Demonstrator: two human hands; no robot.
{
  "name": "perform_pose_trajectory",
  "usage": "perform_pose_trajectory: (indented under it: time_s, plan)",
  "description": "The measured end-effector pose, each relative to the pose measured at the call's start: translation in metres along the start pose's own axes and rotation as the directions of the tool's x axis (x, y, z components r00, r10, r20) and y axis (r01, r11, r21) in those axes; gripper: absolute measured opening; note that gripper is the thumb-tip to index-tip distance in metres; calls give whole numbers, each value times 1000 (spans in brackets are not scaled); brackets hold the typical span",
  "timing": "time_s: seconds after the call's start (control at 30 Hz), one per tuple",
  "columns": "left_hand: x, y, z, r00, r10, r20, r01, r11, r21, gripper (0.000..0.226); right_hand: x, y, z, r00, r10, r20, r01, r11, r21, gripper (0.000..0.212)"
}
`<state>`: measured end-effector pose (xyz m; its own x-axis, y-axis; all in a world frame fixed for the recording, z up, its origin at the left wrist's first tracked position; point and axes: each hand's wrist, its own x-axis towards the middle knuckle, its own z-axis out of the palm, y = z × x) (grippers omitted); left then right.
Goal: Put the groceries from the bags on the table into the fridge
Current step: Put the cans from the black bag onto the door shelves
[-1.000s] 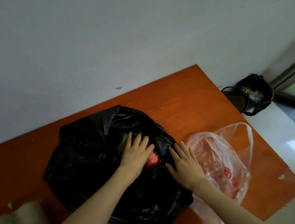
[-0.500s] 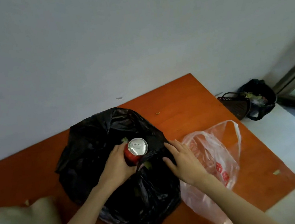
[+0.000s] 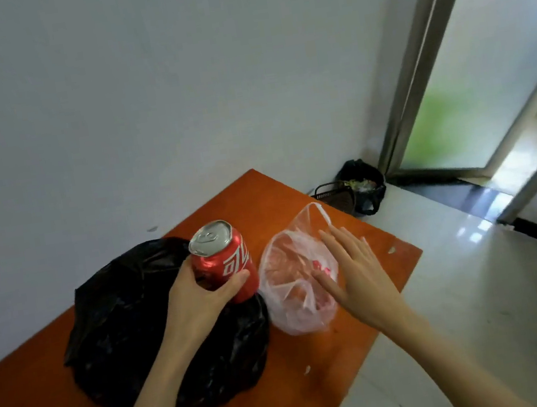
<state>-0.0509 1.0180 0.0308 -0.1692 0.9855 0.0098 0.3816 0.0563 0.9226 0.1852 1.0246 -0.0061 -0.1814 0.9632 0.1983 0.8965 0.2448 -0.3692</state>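
Red can (image 3: 223, 261), gripped upright by the left hand (image 3: 200, 295) above the black bag (image 3: 122, 327): keep it level; right hand (image 3: 357, 277) hovers, fingers spread.

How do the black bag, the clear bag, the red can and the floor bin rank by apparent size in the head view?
1. black bag
2. clear bag
3. red can, raised toward the camera in the left hand, so it looks bigger than it is
4. floor bin, farthest away, so its true size is unsure
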Motion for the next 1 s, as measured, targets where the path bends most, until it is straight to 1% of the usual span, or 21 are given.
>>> perform_pose_trajectory:
  time_s: [0.13,0.23,0.33,0.4,0.47,0.53,0.6,0.67,0.73,0.9,1.0]
  plan:
    - [-43,14,39,980,76,183,-77,997,-3,65,-72,14,-32,985,171,15,-168,978,-127,72]
    - [-67,29,72,935,123,331,-117,992,-38,76,-120,33,-62,967,249,-44,-253,947,-198,80]
    - [-97,49,110,889,171,424,-158,985,-66,77,-173,55,-94,923,368,-110,-383,904,-192,74]
    - [-118,64,136,850,179,496,-168,983,-68,74,-211,68,-111,883,439,-165,-464,869,-170,73]
    - [-136,76,163,797,208,568,-194,977,-85,71,-249,79,-125,844,484,-231,-523,839,-152,77]
    - [-160,93,195,725,264,636,-256,961,-106,69,-292,93,-140,790,549,-274,-596,792,-130,71]
    - [-192,113,228,662,309,683,-301,944,-135,67,-335,106,-155,736,592,-327,-651,752,-103,68]
    - [-230,132,262,611,343,714,-324,931,-170,66,-380,121,-174,677,634,-375,-702,709,-69,68]
    - [-269,145,292,564,378,734,-348,915,-205,63,-424,135,-192,633,665,-397,-740,670,-58,68]
    - [-355,174,363,442,416,795,-366,892,-263,65,-512,179,-243,565,688,-455,-796,600,-82,78]
    - [-394,195,401,387,463,797,-402,863,-306,63,-557,205,-273,543,700,-463,-817,567,-102,67]
